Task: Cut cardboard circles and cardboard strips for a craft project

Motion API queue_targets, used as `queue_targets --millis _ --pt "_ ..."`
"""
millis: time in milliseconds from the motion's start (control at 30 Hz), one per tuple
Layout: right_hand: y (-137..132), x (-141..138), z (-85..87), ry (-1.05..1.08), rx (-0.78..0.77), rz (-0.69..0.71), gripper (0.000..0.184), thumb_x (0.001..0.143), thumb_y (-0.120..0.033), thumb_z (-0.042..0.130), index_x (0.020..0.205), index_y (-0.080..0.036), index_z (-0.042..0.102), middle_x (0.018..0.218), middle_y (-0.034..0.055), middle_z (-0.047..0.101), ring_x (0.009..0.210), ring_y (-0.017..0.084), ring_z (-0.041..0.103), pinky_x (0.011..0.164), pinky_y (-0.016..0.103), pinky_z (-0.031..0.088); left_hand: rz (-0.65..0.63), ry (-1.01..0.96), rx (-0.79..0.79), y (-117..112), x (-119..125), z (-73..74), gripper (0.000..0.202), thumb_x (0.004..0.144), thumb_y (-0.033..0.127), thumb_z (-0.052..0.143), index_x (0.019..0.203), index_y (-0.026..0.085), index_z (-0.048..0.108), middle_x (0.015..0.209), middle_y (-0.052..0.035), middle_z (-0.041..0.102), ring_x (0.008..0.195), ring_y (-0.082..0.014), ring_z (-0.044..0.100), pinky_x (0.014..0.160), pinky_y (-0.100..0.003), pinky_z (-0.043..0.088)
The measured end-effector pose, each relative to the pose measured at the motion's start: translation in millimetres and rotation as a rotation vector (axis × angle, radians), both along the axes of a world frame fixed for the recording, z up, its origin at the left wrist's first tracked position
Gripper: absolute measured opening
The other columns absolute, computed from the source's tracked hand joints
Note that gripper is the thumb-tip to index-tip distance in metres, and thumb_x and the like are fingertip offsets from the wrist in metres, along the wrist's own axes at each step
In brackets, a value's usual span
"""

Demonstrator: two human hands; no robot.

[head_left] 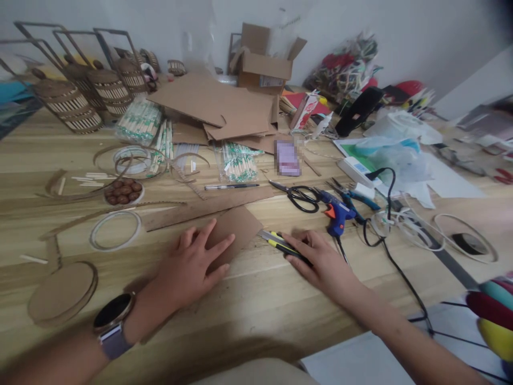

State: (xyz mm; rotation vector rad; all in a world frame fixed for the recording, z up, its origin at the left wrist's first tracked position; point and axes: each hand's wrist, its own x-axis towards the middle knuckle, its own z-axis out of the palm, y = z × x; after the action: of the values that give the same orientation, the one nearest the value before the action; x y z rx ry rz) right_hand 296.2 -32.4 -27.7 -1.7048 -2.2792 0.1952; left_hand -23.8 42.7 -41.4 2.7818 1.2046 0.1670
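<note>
My left hand [196, 256] lies flat with its fingers spread, resting on a small piece of brown cardboard [240, 227]. A watch is on that wrist. My right hand [316, 256] is closed around a yellow and black utility knife [280, 243], which lies low against the table. Its blade points left and meets the right edge of the cardboard piece; whether it cuts in cannot be made out. Just behind the piece is a long cardboard strip [208, 208]. Black-handled scissors [302, 198] and a blue glue gun [339, 214] lie beyond my right hand.
Round cardboard discs [60, 291] and a white tape ring [115, 231] lie at left, near a bowl of brown nuts [123, 191]. Cardboard sheets [216, 104] and bagged sticks [240, 163] are behind. A black cable [404, 278] runs along the right. Stick-covered lanterns [68, 104] stand back left.
</note>
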Motion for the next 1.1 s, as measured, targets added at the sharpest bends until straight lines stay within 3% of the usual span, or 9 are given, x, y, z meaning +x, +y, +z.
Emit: queue_targets --millis 267,367,467,733,1100 --pt "13 7 0.9 -0.014 0.003 0.006 0.045 0.100 -0.033 0.054 0.141 -0.017 0.062 0.101 0.0129 0.062 0.094 0.027 0.063 0.078 0.039 0.057 -0.104 -0.064 0.056 0 -2 -5.1 0.048 0.104 0.050 0.044 0.149 0.035 0.053 0.156 -0.0175 0.043 0.120 -0.0397 0.052 0.097 -0.062 0.049" --pt "14 8 0.9 -0.028 0.009 0.019 0.045 0.100 -0.035 0.053 0.141 -0.017 0.063 0.100 0.0128 0.062 0.092 0.027 0.063 0.077 0.040 0.057 -0.231 -0.124 0.090 9 -4 -10.2 0.051 0.106 0.049 0.039 0.150 0.028 0.052 0.160 -0.0142 0.042 0.140 -0.0398 0.041 0.109 -0.060 0.043" --pt "13 8 0.5 -0.032 0.033 0.024 0.045 0.100 -0.035 0.053 0.140 -0.018 0.063 0.098 0.0120 0.061 0.090 0.026 0.062 0.076 0.039 0.057 -0.296 -0.137 0.108 14 -3 -12.9 0.052 0.109 0.043 0.032 0.153 0.020 0.046 0.162 -0.0122 0.040 0.151 -0.0328 0.032 0.118 -0.054 0.036" --pt "11 4 -1.1 -0.016 0.060 0.023 0.044 0.100 -0.033 0.054 0.140 -0.017 0.063 0.096 0.0114 0.061 0.089 0.025 0.061 0.076 0.038 0.056 -0.298 -0.121 0.127 13 -1 -11.9 0.052 0.109 0.040 0.033 0.152 0.015 0.047 0.162 -0.0150 0.039 0.150 -0.0321 0.037 0.118 -0.052 0.038" --pt "2 -5 0.1 0.007 0.048 0.021 0.042 0.099 -0.030 0.056 0.138 -0.016 0.064 0.101 0.0126 0.062 0.091 0.026 0.062 0.077 0.039 0.058 -0.282 -0.148 0.117 13 -1 -12.3 0.051 0.110 0.040 0.031 0.153 0.018 0.047 0.163 -0.0129 0.039 0.151 -0.0298 0.036 0.119 -0.050 0.037"
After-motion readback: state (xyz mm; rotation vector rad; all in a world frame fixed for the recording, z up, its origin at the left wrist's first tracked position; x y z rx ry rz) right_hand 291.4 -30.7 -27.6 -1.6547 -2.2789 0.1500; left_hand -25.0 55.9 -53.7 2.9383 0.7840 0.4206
